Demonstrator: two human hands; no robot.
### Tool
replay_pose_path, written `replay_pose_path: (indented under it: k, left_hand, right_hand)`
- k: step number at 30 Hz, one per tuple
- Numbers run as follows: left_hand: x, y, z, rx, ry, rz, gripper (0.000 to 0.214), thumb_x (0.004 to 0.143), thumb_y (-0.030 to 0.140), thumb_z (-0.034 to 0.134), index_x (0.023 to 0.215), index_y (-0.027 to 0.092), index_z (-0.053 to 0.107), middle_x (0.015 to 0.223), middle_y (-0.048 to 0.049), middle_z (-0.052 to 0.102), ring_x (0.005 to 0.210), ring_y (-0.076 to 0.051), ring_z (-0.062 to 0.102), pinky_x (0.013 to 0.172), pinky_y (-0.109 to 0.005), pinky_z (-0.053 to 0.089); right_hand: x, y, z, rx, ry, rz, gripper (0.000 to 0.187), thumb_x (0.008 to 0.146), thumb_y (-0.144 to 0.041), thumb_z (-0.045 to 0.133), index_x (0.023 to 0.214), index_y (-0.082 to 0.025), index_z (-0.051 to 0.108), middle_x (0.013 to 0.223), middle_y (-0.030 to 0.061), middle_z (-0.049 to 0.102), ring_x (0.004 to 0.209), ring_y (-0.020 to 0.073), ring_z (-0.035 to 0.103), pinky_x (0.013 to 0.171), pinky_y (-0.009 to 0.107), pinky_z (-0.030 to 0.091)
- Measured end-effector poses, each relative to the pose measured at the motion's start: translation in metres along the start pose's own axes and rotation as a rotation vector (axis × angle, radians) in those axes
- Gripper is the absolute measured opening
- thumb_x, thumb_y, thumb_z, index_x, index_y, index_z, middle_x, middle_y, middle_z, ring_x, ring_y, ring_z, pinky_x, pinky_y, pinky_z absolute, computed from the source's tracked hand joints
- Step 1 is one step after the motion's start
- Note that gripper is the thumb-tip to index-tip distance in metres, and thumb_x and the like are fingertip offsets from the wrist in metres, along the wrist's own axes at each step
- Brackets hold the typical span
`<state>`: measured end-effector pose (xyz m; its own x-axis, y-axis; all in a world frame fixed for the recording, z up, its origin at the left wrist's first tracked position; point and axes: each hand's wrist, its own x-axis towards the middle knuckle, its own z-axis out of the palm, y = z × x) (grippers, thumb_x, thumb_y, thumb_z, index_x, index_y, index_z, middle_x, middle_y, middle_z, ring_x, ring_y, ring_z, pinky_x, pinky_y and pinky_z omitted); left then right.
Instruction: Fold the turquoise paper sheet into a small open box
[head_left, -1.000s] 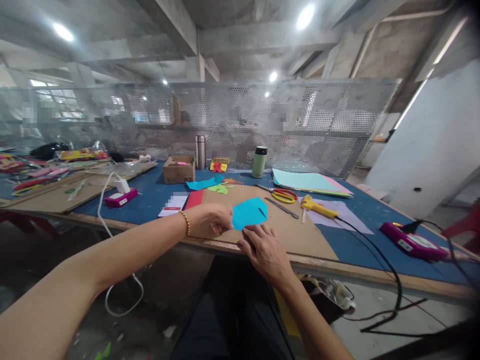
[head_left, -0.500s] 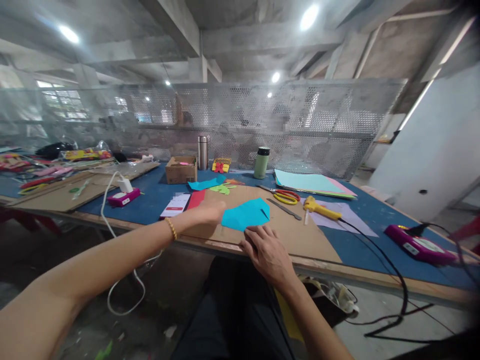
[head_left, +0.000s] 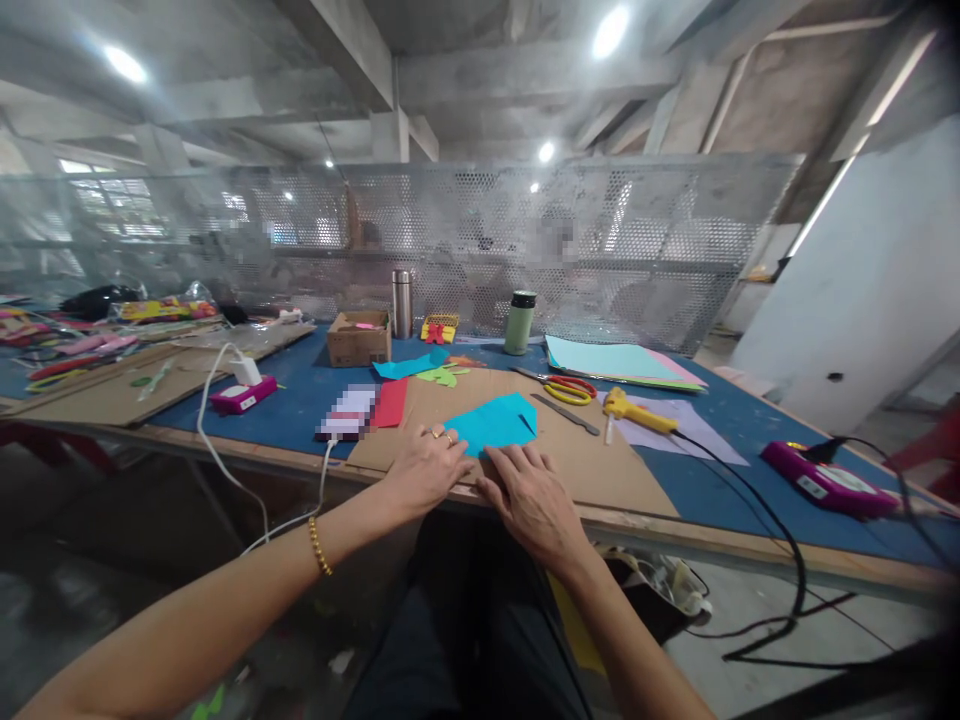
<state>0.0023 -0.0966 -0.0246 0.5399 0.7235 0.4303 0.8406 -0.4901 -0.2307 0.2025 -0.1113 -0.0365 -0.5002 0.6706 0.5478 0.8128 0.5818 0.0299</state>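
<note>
A workshop-like room with a bare grey concrete ceiling (head_left: 480,90) crossed by heavy beams, lit by round, glaring white lights (head_left: 126,64). Behind a long blue-topped surface (head_left: 292,410) with a raw wooden edge stands a grey perforated metal screen (head_left: 465,215), its background hazy. Daylight shows through paned windows (head_left: 124,205) at far left. At right rises a smooth, pale whitish wall (head_left: 885,240). The grey floor (head_left: 697,660) falls into shadow at left.
</note>
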Motion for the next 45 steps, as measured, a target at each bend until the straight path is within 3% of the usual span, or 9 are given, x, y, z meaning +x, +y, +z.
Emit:
replay_pose_path:
  k: [10, 13, 15, 20, 29, 33, 37, 42, 45]
  left_hand:
    - [-0.001, 0.002, 0.004, 0.026, 0.004, -0.025, 0.045, 0.103, 0.046, 0.031, 0.123, 0.023, 0.064, 0.115, -0.0133, 0.066, 0.106, -0.030, 0.056, 0.085, -0.043, 0.037]
    - [-0.007, 0.003, 0.006, 0.023, 0.094, -0.136, 0.054, 0.101, 0.054, 0.033, 0.136, 0.019, 0.056, 0.131, -0.0183, 0.061, 0.117, -0.033, 0.053, 0.095, -0.049, 0.036]
    - [-0.009, 0.006, 0.008, 0.021, 0.168, -0.120, 0.057, 0.099, 0.053, 0.039, 0.142, 0.017, 0.050, 0.143, -0.0199, 0.053, 0.129, -0.035, 0.047, 0.104, -0.052, 0.032]
    - [-0.012, 0.011, 0.018, -0.072, 0.174, 0.010, 0.040, 0.104, 0.036, 0.035, 0.128, 0.015, 0.059, 0.134, -0.0123, 0.063, 0.128, -0.026, 0.053, 0.112, -0.050, 0.027]
    - [-0.029, -0.005, 0.005, 0.043, 0.175, -0.046, 0.048, 0.101, 0.048, 0.040, 0.115, 0.010, 0.065, 0.125, -0.0179, 0.067, 0.136, -0.035, 0.044, 0.114, -0.057, 0.024]
    - [-0.020, 0.010, 0.000, 0.028, 0.184, -0.037, 0.058, 0.096, 0.056, 0.045, 0.123, 0.008, 0.062, 0.133, -0.0199, 0.061, 0.133, -0.037, 0.046, 0.115, -0.057, 0.025]
    - [-0.012, 0.025, 0.012, -0.179, 0.159, -0.010, 0.059, 0.097, 0.059, 0.040, 0.123, 0.011, 0.062, 0.126, -0.0149, 0.066, 0.120, -0.029, 0.057, 0.108, -0.046, 0.040]
    - [-0.018, 0.022, 0.028, -0.258, 0.182, -0.007, 0.061, 0.096, 0.058, 0.043, 0.133, 0.011, 0.054, 0.135, -0.0160, 0.060, 0.128, -0.028, 0.053, 0.110, -0.043, 0.041]
    - [-0.019, 0.019, 0.027, -0.227, 0.137, 0.031, 0.065, 0.096, 0.059, 0.042, 0.136, 0.009, 0.051, 0.140, -0.0174, 0.057, 0.133, -0.030, 0.049, 0.114, -0.045, 0.036]
  right_hand:
    - [0.002, -0.001, 0.000, -0.011, -0.029, -0.004, 0.030, 0.102, -0.042, 0.045, 0.119, -0.027, 0.064, 0.115, 0.0067, 0.064, 0.102, 0.0238, 0.052, 0.085, 0.038, 0.035]
    - [0.001, 0.000, 0.001, -0.008, -0.014, -0.007, 0.030, 0.102, -0.042, 0.046, 0.120, -0.027, 0.064, 0.115, 0.0074, 0.064, 0.103, 0.0239, 0.053, 0.084, 0.038, 0.035]
    - [0.001, 0.000, 0.001, -0.009, -0.004, -0.009, 0.030, 0.101, -0.043, 0.046, 0.120, -0.027, 0.064, 0.114, 0.0078, 0.064, 0.102, 0.0238, 0.053, 0.083, 0.037, 0.035]
    - [0.000, 0.000, 0.002, -0.017, 0.006, -0.015, 0.033, 0.101, -0.044, 0.046, 0.124, -0.027, 0.062, 0.111, 0.0082, 0.064, 0.101, 0.0238, 0.053, 0.081, 0.038, 0.036]
    - [0.001, 0.000, 0.001, -0.023, -0.015, -0.010, 0.027, 0.101, -0.041, 0.048, 0.118, -0.027, 0.064, 0.115, 0.0083, 0.064, 0.102, 0.0252, 0.052, 0.084, 0.039, 0.035]
    - [0.000, 0.001, 0.002, -0.022, -0.037, -0.008, 0.028, 0.100, -0.040, 0.048, 0.121, -0.027, 0.062, 0.115, 0.0079, 0.063, 0.101, 0.0251, 0.052, 0.082, 0.039, 0.036]
    - [-0.001, 0.000, 0.002, -0.002, -0.055, -0.001, 0.031, 0.098, -0.038, 0.052, 0.126, -0.026, 0.061, 0.114, 0.0081, 0.064, 0.102, 0.0259, 0.053, 0.082, 0.040, 0.039]
    - [0.008, 0.032, -0.009, 0.270, -0.037, -0.105, 0.031, 0.102, -0.032, 0.042, 0.106, -0.024, 0.072, 0.110, 0.0079, 0.067, 0.103, 0.0207, 0.060, 0.089, 0.036, 0.047]
    - [0.019, 0.071, -0.013, 0.206, 0.047, -0.011, 0.036, 0.102, -0.030, 0.036, 0.113, -0.020, 0.069, 0.124, 0.0117, 0.065, 0.116, 0.0251, 0.058, 0.099, 0.042, 0.046]
